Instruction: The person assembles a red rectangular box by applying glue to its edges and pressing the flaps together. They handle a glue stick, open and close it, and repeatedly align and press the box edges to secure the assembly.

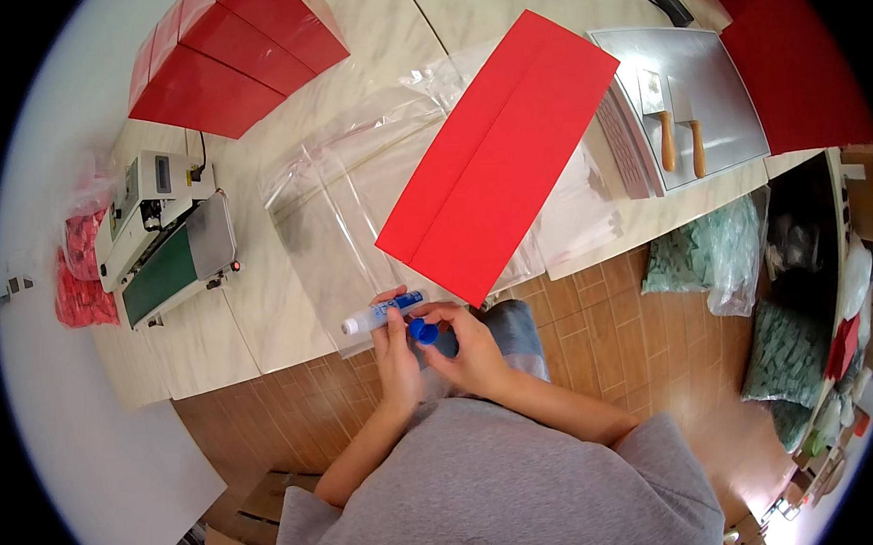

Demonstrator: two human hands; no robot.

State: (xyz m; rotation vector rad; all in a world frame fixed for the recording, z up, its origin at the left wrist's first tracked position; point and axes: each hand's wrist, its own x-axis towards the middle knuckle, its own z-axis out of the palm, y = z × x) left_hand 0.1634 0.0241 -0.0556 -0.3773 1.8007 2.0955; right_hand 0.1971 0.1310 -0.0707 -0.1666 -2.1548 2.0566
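Close to my body, my left hand (397, 360) grips a glue bottle (368, 319) with a clear body, a blue label and a pale applicator tip toward the left. Between the fingers of my right hand (471, 351) is a round blue cap (423, 331), apart from the tip. Just beyond both hands, a long red folded paper piece (500, 158) with a crease along its length lies slanted across the table. Under it spreads a clear plastic sheet (307, 215).
Stacked red boxes (242, 47) stand at the far left. A sealing machine (177, 235) with a green belt sits on the left. On the right, two wooden-handled scrapers (682, 130) lie on a metal-topped unit (731, 94). Bags of green packets (786, 355) rest at the right.
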